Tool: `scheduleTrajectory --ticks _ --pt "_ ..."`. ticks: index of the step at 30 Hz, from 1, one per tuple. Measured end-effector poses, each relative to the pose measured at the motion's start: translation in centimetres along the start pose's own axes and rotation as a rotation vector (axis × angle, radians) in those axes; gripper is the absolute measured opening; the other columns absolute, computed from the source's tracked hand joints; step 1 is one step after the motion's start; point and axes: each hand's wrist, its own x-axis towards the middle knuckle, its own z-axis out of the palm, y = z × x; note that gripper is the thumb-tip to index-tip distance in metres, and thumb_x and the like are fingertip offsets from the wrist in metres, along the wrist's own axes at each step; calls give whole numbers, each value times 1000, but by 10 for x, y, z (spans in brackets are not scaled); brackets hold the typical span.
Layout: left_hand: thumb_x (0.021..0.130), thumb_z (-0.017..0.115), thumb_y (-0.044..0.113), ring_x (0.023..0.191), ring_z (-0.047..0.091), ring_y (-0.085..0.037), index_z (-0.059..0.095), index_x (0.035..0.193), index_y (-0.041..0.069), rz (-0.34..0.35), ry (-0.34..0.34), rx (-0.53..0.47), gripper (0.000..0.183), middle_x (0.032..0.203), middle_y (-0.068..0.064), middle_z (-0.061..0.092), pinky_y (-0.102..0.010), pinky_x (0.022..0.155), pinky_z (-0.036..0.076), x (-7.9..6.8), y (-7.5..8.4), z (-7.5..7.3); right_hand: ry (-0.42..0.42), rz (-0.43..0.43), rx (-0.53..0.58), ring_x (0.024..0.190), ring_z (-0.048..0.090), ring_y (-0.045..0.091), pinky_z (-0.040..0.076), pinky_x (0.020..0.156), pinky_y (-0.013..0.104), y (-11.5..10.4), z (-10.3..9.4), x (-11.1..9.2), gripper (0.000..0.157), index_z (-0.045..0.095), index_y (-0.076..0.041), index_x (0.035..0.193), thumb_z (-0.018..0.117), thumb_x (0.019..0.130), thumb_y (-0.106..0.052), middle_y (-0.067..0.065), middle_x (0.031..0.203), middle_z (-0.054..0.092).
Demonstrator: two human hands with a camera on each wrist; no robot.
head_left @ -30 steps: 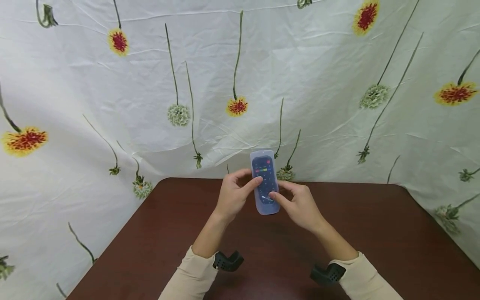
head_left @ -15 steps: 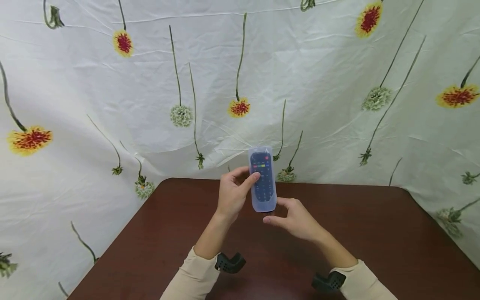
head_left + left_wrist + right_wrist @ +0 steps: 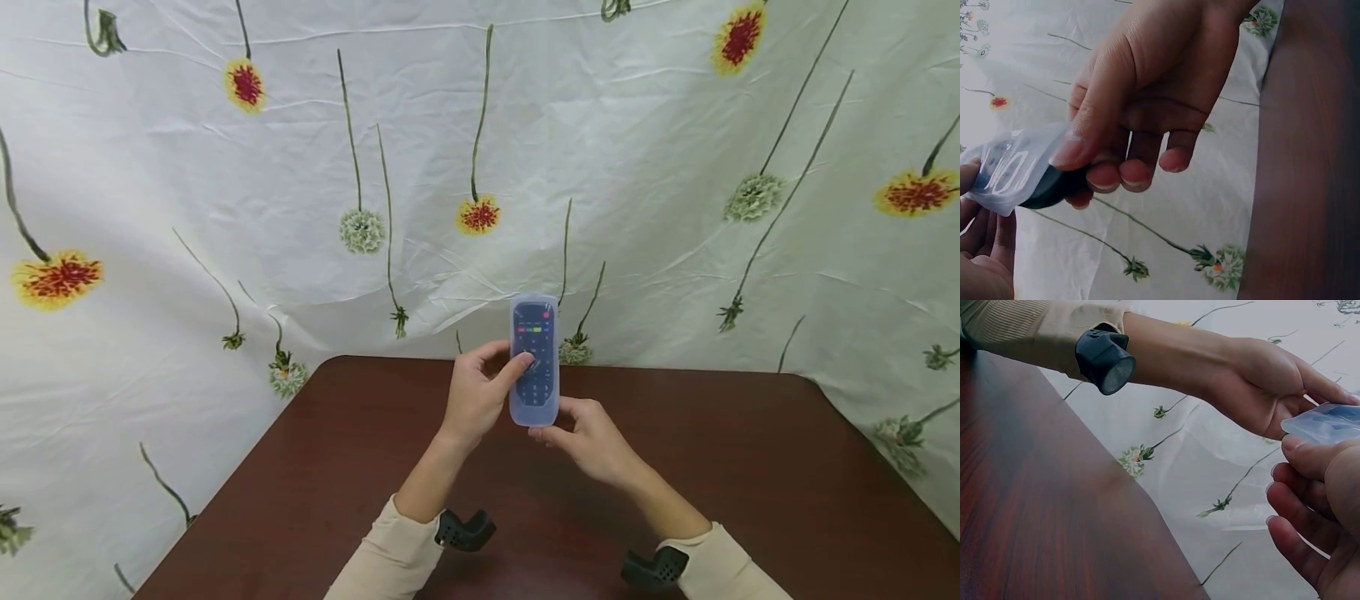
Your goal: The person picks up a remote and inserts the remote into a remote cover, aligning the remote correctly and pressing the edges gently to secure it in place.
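A dark remote control [image 3: 534,383] with coloured buttons sits in a translucent silicone cover [image 3: 536,416], held upright above the table. My left hand [image 3: 476,393] grips it from the left side, thumb across the front. At the lower right end, my right hand [image 3: 597,442] pinches the cover with thumb and finger. In the left wrist view, the dark end of the remote control [image 3: 1054,187] shows out of the cover [image 3: 1019,165], beside the right hand's thumb. The right wrist view has the right hand [image 3: 1329,506] at the cover's corner [image 3: 1319,427].
A dark brown table [image 3: 360,417] lies under the hands. Behind it hangs a white flower-printed cloth [image 3: 645,167]. Black wrist cameras [image 3: 467,531] are strapped over both beige sleeves [image 3: 390,546].
My right hand has moved from the front of the remote control down to its lower end and pinches there. The remote control has straightened and shifted slightly right with my left hand.
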Motion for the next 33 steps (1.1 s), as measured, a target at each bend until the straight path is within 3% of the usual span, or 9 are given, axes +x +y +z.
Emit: scheduleTrajectory --ticks 7,15,21,27,33 --pt "97 74 9 82 69 -20 74 113 -7 -29 3 -14 22 99 -16 74 -28 70 57 0 -4 -1 15 -80 -31 80 70 21 60 70 36 3 -2 1 30 71 6 122 76 95 -5 8 101 75" --pt "98 73 9 84 68 -19 73 115 -8 -31 -30 -4 24 99 -14 74 -28 69 58 0 -4 -1 26 -105 -53 82 69 16 59 71 32 3 -6 1 31 70 6 123 76 94 -4 10 106 75" --pt "98 74 9 82 69 -20 74 112 -8 -20 -19 7 22 97 -14 75 -29 69 57 2 -2 -2 87 -162 -176 81 70 14 60 70 34 -5 -15 1 49 70 -3 127 89 82 -9 3 109 74" --pt "97 74 9 81 69 -22 75 110 -8 -36 2 12 21 95 -13 75 -28 69 56 1 2 -6 120 -209 -265 83 68 15 59 68 33 -16 -28 -2 80 54 -10 147 92 77 -4 2 110 67" --pt "97 75 8 85 69 -22 76 108 -8 -74 -42 -2 20 97 -13 75 -30 72 57 1 3 -8 179 -394 -451 90 68 19 60 67 31 -17 -33 -1 82 51 -7 149 86 77 13 11 127 63"
